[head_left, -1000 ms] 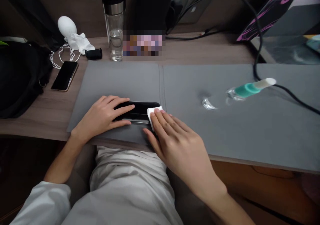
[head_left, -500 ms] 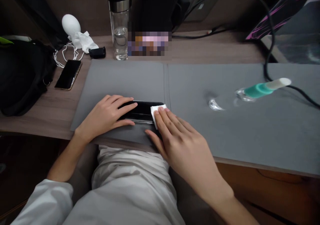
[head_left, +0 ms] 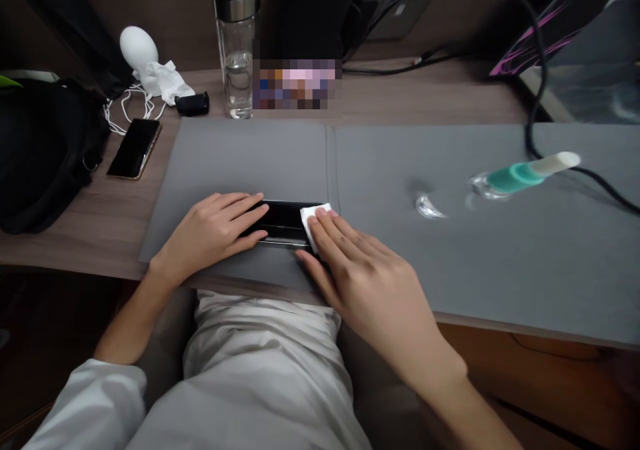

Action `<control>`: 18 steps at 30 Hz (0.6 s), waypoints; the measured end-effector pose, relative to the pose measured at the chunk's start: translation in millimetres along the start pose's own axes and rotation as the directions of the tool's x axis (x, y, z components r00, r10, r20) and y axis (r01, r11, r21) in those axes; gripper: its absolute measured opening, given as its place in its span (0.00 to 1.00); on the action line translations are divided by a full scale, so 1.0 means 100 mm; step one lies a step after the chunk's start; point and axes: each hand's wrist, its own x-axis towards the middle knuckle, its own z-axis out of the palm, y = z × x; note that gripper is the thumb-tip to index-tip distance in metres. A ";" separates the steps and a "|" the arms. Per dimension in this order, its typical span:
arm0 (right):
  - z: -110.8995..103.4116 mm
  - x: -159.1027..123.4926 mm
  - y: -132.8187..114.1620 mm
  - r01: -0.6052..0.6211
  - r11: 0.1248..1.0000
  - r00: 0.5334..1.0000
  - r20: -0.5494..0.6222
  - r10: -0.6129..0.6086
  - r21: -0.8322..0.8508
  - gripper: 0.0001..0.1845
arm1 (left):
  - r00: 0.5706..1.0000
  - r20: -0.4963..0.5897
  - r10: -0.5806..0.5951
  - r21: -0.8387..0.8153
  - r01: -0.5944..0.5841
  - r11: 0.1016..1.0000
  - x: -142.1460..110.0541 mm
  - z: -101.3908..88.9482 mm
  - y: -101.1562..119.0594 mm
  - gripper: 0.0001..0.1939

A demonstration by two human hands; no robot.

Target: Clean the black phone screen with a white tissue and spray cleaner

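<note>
Pressing a white tissue (head_left: 306,227) on the black phone (head_left: 285,222) with the right hand (head_left: 370,277), fingers flat, no grip; left hand (head_left: 210,231) lies open over its other end, on the gray mat (head_left: 240,157). Teal-banded bottle (head_left: 515,178) lies well apart.

The light is soft and a little dim, and it seems to come from above. The gray desk mat (head_left: 425,263) carries only weak shadows, and the black phone (head_left: 283,222) has a faint shine. Small glare sits on the glass bottle (head_left: 237,70). Below the bench (head_left: 75,250) it is very dark. One patch (head_left: 297,83) is pixelated, and the view bends slightly at the edges.
</note>
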 end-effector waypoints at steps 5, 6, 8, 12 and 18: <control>-0.06 -0.02 0.01 0.006 1.000 1.000 -0.029 -0.005 0.015 0.19 | 0.999 -0.047 0.013 -0.027 -0.014 1.000 -0.02 0.01 -0.01 0.19; -0.06 -0.01 0.03 0.006 0.999 1.000 -0.030 -0.005 0.031 0.18 | 0.999 -0.047 0.016 -0.033 -0.017 0.999 -0.02 0.01 -0.01 0.19; -0.05 0.00 0.07 0.010 0.999 1.000 -0.025 -0.009 0.052 0.17 | 0.999 -0.043 0.021 -0.034 -0.022 0.999 -0.02 0.00 -0.01 0.18; 0.01 0.01 0.09 0.007 1.000 0.999 -0.031 -0.006 0.028 0.18 | 0.998 -0.049 0.039 -0.013 -0.039 0.999 -0.01 -0.01 -0.01 0.16; 0.10 0.02 0.06 -0.023 0.999 0.999 -0.039 0.025 0.048 0.25 | 0.998 -0.039 0.040 -0.008 -0.041 0.999 -0.02 -0.01 -0.01 0.17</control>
